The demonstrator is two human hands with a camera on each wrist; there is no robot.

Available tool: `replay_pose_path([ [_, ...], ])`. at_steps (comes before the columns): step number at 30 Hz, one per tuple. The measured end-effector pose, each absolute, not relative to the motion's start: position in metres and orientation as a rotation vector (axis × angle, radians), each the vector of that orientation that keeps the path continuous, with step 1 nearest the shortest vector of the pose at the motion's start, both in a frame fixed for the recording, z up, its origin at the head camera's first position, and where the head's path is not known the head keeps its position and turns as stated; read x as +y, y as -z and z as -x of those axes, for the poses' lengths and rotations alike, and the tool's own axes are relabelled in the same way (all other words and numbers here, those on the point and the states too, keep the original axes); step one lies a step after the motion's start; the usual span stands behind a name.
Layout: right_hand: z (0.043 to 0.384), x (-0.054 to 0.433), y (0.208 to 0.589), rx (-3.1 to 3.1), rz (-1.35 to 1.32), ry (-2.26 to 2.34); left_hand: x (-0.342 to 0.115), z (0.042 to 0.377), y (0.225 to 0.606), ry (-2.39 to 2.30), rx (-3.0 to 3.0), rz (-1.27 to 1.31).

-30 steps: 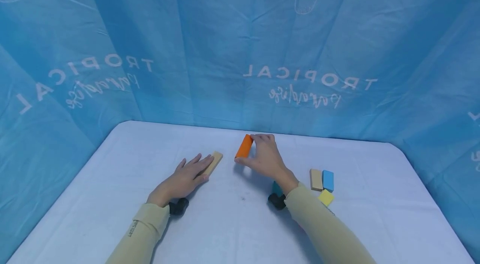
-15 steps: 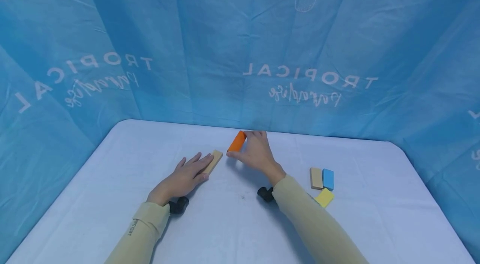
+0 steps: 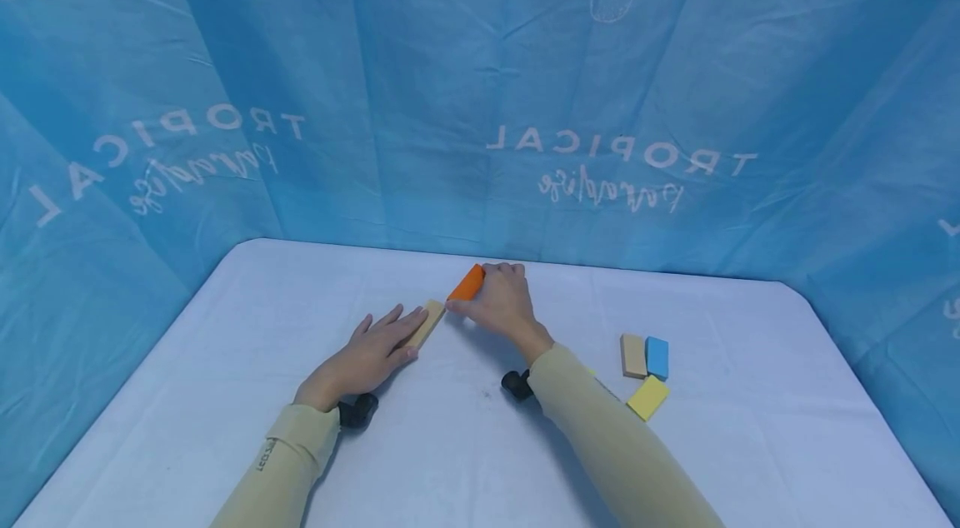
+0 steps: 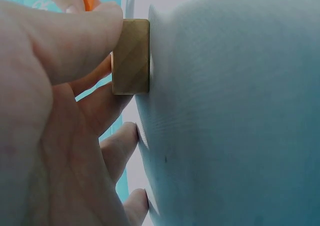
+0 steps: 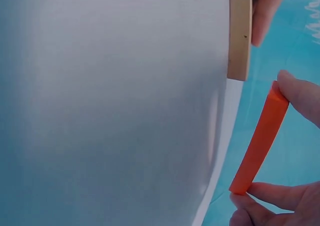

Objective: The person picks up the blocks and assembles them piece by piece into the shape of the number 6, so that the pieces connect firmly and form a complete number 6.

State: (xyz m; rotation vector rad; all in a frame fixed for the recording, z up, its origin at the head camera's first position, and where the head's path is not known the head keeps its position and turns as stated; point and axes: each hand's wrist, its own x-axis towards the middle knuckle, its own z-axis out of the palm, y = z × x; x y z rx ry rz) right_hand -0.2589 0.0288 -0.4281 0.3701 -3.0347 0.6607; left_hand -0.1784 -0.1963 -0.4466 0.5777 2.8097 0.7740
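A plain wooden block point(image 3: 433, 317) lies flat on the white table, slanting away from me. My left hand point(image 3: 371, 355) rests over it with spread, fairly straight fingers; the thumb touches the block's near end point(image 4: 131, 56) in the left wrist view, and other fingertips reach the tabletop. Just beyond the block's far end, my right hand point(image 3: 498, 301) holds an orange block point(image 3: 467, 283) by its two ends, thumb at one and fingers at the other. In the right wrist view the orange block point(image 5: 261, 138) is tilted and apart from the wooden one.
To the right sit another plain wooden block point(image 3: 633, 356), a blue block point(image 3: 657, 358) and a yellow block point(image 3: 648, 398), close together. A bit of yellow shows by my right sleeve point(image 3: 600, 428). A blue printed curtain point(image 3: 420, 95) stands behind the table point(image 3: 315, 270).
My right hand has moved left with the orange block, from clear of the wooden block to near its far end. The left hand and wooden block have stayed put.
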Motion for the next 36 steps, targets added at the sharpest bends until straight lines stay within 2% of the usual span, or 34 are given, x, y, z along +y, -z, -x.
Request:
replay_pose_path([
  [36, 0.272, 0.001, 0.436, -3.073, -0.27, -0.485, -0.196, 0.179, 0.447, -0.798, 2.799, -0.574],
])
